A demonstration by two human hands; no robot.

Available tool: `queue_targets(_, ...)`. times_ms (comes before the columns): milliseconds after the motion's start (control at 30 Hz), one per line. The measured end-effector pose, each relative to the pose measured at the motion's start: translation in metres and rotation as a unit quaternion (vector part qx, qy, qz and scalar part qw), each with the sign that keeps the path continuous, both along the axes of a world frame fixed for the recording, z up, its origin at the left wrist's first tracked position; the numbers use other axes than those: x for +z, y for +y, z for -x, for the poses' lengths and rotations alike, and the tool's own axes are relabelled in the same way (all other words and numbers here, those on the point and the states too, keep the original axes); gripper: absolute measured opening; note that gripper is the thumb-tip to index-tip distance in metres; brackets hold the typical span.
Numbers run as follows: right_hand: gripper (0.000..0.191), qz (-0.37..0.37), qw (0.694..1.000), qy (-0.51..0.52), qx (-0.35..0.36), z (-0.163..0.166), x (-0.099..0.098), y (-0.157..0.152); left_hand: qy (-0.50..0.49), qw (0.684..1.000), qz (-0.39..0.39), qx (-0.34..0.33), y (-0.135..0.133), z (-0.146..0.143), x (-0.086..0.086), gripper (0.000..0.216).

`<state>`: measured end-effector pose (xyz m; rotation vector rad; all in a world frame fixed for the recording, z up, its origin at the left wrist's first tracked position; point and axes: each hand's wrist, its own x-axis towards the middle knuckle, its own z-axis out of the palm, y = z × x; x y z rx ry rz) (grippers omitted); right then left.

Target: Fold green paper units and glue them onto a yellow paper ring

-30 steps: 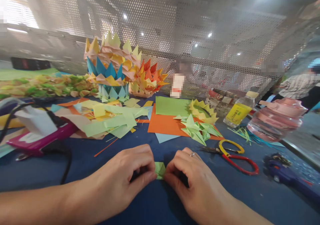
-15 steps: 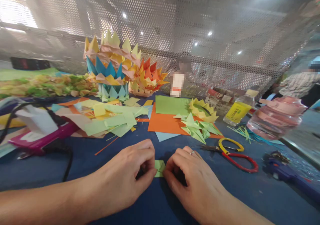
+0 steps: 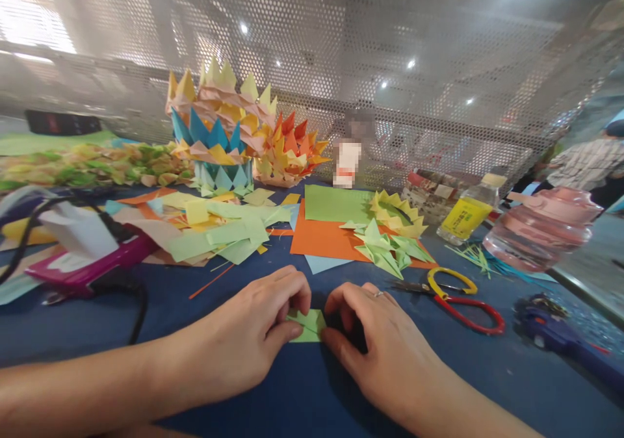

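Observation:
A small folded piece of green paper [image 3: 310,326] lies on the blue table in front of me, with crease lines across its face. My left hand [image 3: 266,327] holds it at the left end, thumb pressing on top and fingers curled just above. At the right end, my right hand [image 3: 373,344] has its thumb against the paper's edge; its other fingers bend loosely around that end, partly hidden. A ring shows on my right hand. Just beyond lie several folded green paper pieces [image 3: 390,249] and scissors [image 3: 441,298] with yellow and red handles.
Paper crowns [image 3: 214,142] stand at the back left, behind loose paper strips [image 3: 234,230]. A magenta device [image 3: 92,266] with a black cable lies left. On the right are a yellow-labelled bottle [image 3: 465,214], a pink jug [image 3: 543,227] and a blue glue gun [image 3: 560,334].
My fingers have lifted and spread slightly from the green paper, leaving more of it showing. My left fingertips have risen, while its thumb stays on the paper.

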<state>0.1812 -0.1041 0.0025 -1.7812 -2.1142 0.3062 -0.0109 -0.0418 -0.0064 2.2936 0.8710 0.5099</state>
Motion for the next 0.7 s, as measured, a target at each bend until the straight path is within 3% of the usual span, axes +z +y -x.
queue_targets(300, 0.023, 0.009, 0.999, 0.014, 0.027, -0.003, 0.002, 0.001, -0.031, 0.996, -0.052, -0.066, -0.006, 0.010, -0.003, 0.032)
queue_targets(500, 0.028, 0.004, 0.999, 0.020, 0.038, -0.004, 0.000, -0.001, -0.016, 0.984, -0.136, -0.111, -0.013, 0.011, -0.001, 0.032)
queue_targets(700, 0.018, -0.010, 0.996, 0.046, 0.073, -0.005, -0.001, 0.004, 0.011, 0.966, -0.219, -0.134, -0.015, 0.012, -0.001, 0.030)
